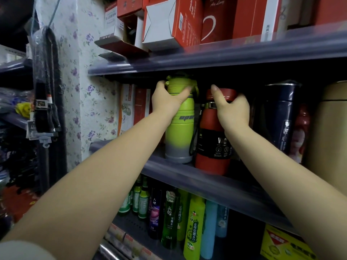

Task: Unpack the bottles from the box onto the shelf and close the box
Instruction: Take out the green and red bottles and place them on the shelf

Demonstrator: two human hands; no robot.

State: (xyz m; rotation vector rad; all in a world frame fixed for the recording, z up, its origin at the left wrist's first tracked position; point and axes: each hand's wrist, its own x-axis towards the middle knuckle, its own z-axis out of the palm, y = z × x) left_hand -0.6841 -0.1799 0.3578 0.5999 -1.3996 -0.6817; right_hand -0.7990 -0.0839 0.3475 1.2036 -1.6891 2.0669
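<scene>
A lime-green sports bottle (180,132) with a grey base stands upright on the middle shelf (197,179). My left hand (167,102) grips it around the neck, just under the lid. Right beside it stands a red bottle (212,147) with a black label, its base at the shelf's front edge. My right hand (231,109) is closed around its red cap and neck. The two bottles stand close together, almost touching. The box is not in view.
A dark blue flask (281,117) and a tan flask (330,128) stand to the right on the same shelf. Red cartons (187,21) fill the shelf above. Several green, purple and blue bottles (169,218) line the shelf below. Boxes (135,107) stand left of the green bottle.
</scene>
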